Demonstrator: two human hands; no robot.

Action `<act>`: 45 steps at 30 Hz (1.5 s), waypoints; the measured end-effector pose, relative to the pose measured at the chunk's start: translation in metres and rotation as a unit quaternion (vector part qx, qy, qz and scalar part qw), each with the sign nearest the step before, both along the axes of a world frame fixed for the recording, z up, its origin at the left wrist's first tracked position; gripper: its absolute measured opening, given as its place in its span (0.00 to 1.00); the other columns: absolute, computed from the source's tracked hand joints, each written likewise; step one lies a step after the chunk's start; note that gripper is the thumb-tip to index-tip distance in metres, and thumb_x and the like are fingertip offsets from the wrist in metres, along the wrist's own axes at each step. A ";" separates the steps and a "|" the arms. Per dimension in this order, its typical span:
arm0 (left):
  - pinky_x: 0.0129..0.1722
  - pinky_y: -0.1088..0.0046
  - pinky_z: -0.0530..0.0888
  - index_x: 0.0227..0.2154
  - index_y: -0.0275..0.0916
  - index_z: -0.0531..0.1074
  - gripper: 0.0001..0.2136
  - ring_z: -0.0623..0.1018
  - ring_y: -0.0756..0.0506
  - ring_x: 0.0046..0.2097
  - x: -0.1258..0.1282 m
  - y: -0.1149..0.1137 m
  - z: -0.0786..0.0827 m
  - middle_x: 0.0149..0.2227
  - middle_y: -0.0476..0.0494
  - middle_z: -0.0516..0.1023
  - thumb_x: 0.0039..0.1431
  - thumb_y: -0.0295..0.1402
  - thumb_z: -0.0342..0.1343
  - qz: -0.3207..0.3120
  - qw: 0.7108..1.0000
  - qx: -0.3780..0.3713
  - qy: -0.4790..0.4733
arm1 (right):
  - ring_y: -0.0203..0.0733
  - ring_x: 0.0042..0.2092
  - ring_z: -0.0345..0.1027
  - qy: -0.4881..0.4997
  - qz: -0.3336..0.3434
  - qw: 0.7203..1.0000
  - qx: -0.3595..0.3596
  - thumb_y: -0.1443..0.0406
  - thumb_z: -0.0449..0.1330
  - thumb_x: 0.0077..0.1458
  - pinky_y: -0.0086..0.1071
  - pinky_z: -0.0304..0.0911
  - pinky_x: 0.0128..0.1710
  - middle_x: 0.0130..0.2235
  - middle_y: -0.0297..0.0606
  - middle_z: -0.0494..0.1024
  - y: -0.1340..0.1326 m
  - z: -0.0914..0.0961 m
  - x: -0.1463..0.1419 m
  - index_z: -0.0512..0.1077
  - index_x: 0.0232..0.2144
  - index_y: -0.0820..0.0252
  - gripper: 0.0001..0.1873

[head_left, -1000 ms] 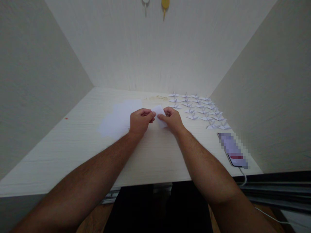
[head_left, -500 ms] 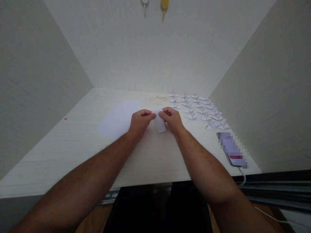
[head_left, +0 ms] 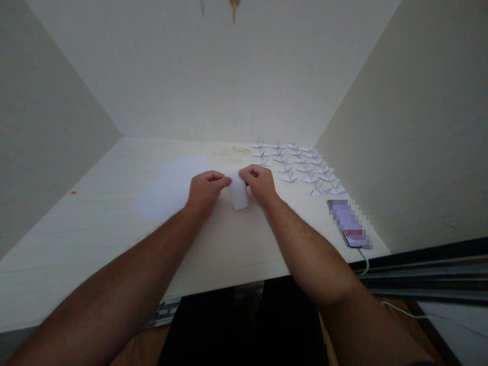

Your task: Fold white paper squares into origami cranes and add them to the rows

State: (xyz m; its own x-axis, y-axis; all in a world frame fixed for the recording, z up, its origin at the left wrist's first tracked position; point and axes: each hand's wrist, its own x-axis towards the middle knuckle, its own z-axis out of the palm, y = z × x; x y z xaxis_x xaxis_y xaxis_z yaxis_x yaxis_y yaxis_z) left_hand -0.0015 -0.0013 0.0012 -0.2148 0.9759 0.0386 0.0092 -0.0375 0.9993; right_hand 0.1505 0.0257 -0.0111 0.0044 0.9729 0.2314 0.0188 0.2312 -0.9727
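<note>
Head camera: left hand (head_left: 206, 192) and right hand (head_left: 261, 185) both pinch white paper (head_left: 239, 194) (folded cranes (head_left: 300, 161) stand nearby).

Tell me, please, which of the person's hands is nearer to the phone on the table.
Right: the right hand is left of the phone, at the right side of the paper; the left hand is farther left, at the paper's other side.

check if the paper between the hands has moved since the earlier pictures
Yes, downward in view: the lower end of the paper shows nearer the front edge of the table than a second ago.
</note>
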 end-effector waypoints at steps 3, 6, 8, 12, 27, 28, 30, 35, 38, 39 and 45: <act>0.20 0.75 0.58 0.19 0.39 0.73 0.08 0.62 0.53 0.20 0.000 0.000 0.001 0.17 0.53 0.68 0.38 0.34 0.67 -0.002 1.000 -0.003 0.006 | 0.34 0.27 0.62 -0.004 -0.007 1.000 0.006 0.55 0.64 0.46 0.30 0.59 0.28 0.23 0.31 0.71 0.000 0.000 0.001 0.72 0.23 0.58 0.13; 0.20 0.75 0.57 0.19 0.39 0.73 0.08 0.62 0.53 0.20 0.001 0.000 0.002 0.16 0.52 0.68 0.38 0.34 0.67 -0.011 1.000 0.003 0.000 | 0.34 0.27 0.61 -0.023 -0.020 0.999 0.010 0.54 0.64 0.46 0.29 0.58 0.27 0.22 0.30 0.70 -0.001 0.001 0.001 0.72 0.23 0.58 0.13; 0.20 0.76 0.58 0.18 0.39 0.73 0.08 0.62 0.53 0.20 0.001 0.000 0.001 0.16 0.52 0.67 0.39 0.33 0.67 -0.012 1.000 0.008 -0.003 | 0.34 0.27 0.61 -0.027 -0.020 0.999 0.013 0.54 0.64 0.47 0.29 0.57 0.27 0.23 0.31 0.71 -0.002 0.002 0.001 0.72 0.23 0.58 0.14; 0.20 0.76 0.59 0.19 0.38 0.72 0.08 0.63 0.53 0.20 -0.001 0.002 0.000 0.17 0.53 0.68 0.39 0.33 0.67 0.000 1.000 0.017 -0.021 | 0.35 0.27 0.62 -0.008 0.024 1.000 -0.004 0.52 0.65 0.46 0.30 0.60 0.28 0.24 0.32 0.72 -0.003 0.004 0.000 0.73 0.25 0.59 0.16; 0.19 0.76 0.58 0.18 0.38 0.70 0.08 0.63 0.54 0.20 -0.004 0.007 0.000 0.16 0.53 0.66 0.38 0.30 0.66 0.024 0.994 0.039 -0.096 | 0.32 0.25 0.59 -0.095 0.049 0.994 -0.013 0.54 0.63 0.48 0.28 0.57 0.27 0.22 0.31 0.70 -0.008 0.007 0.001 0.74 0.24 0.62 0.15; 0.19 0.76 0.58 0.18 0.38 0.70 0.09 0.63 0.54 0.20 -0.004 0.008 0.001 0.16 0.53 0.66 0.38 0.29 0.66 0.027 0.994 0.042 -0.100 | 0.32 0.25 0.59 -0.100 0.056 0.993 -0.012 0.55 0.63 0.49 0.27 0.57 0.27 0.22 0.31 0.70 -0.009 0.007 0.001 0.73 0.24 0.62 0.15; 0.19 0.76 0.58 0.17 0.38 0.69 0.09 0.63 0.54 0.20 -0.006 0.008 0.002 0.17 0.53 0.66 0.38 0.29 0.66 0.030 0.993 0.046 -0.100 | 0.32 0.25 0.60 -0.114 0.057 0.992 -0.005 0.55 0.63 0.50 0.27 0.56 0.27 0.21 0.30 0.70 -0.009 0.008 0.001 0.72 0.23 0.62 0.15; 0.19 0.75 0.58 0.17 0.40 0.68 0.09 0.63 0.53 0.21 -0.009 0.010 0.005 0.18 0.52 0.66 0.41 0.28 0.65 0.044 0.993 0.036 -0.104 | 0.31 0.24 0.60 -0.142 0.042 0.989 0.005 0.52 0.63 0.52 0.26 0.56 0.26 0.19 0.30 0.69 -0.008 0.007 0.001 0.69 0.20 0.61 0.20; 0.20 0.75 0.59 0.18 0.40 0.68 0.09 0.63 0.53 0.21 -0.011 0.011 0.008 0.18 0.52 0.66 0.42 0.27 0.65 0.060 0.991 0.039 -0.110 | 0.32 0.25 0.64 -0.144 0.073 0.987 -0.003 0.57 0.62 0.53 0.27 0.59 0.28 0.22 0.31 0.72 -0.006 0.004 0.001 0.72 0.24 0.62 0.13; 0.20 0.75 0.59 0.18 0.40 0.68 0.09 0.63 0.53 0.21 -0.011 0.011 0.008 0.19 0.52 0.66 0.42 0.27 0.64 0.063 0.991 0.042 -0.111 | 0.32 0.25 0.66 -0.151 0.074 0.986 -0.004 0.59 0.62 0.53 0.27 0.60 0.28 0.23 0.31 0.73 -0.006 0.004 0.001 0.73 0.26 0.62 0.12; 0.19 0.76 0.58 0.18 0.40 0.68 0.09 0.63 0.53 0.21 -0.010 0.012 0.008 0.18 0.52 0.66 0.42 0.26 0.64 0.080 0.990 0.048 -0.101 | 0.34 0.30 0.67 -0.238 0.020 0.971 0.016 0.59 0.61 0.56 0.27 0.59 0.31 0.26 0.32 0.74 -0.007 0.008 0.001 0.74 0.25 0.62 0.12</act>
State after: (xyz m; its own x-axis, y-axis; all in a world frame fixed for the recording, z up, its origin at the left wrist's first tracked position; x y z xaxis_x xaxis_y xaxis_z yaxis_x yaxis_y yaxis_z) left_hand -0.0118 0.0104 0.0096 -0.3793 0.9226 0.0706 -0.1774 -0.1474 0.9730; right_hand 0.1518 0.0192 -0.0036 -0.1486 0.9624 0.2275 0.4554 0.2708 -0.8481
